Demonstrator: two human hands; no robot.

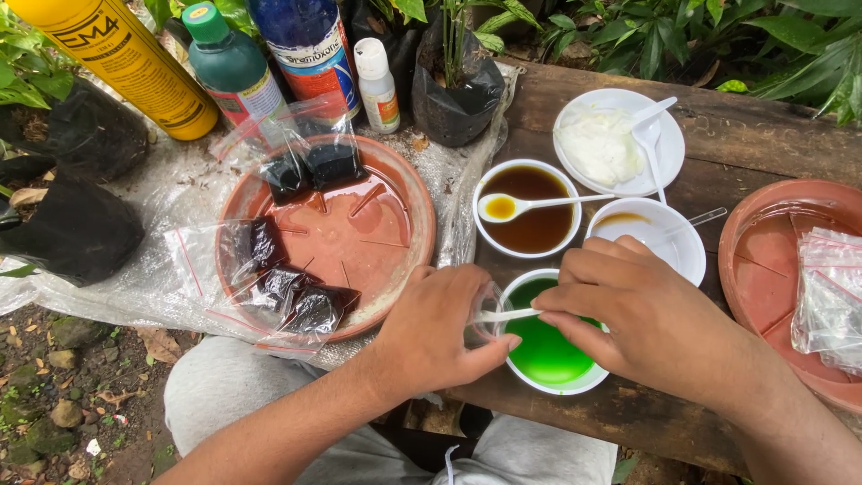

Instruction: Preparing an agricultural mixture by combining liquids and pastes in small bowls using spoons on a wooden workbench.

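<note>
My left hand [440, 328] grips a small clear plastic bag [481, 316] just left of a white bowl of green liquid [548, 355]. My right hand [642, 314] pinches the handle of a white plastic spoon [503, 315], whose tip points into the bag's mouth. The right hand hovers over the green bowl and covers part of its rim. A terracotta saucer [395, 193] to the left holds several sealed clear bags filled with dark liquid [314, 305].
A bowl of brown liquid with a spoon [530, 208], a bowl with a little amber liquid [660, 235] and a plate of white paste [611, 144] sit behind. Another terracotta saucer with unfilled bags [831, 301] is right. Bottles [233, 67] and potted seedlings [453, 85] stand at the back.
</note>
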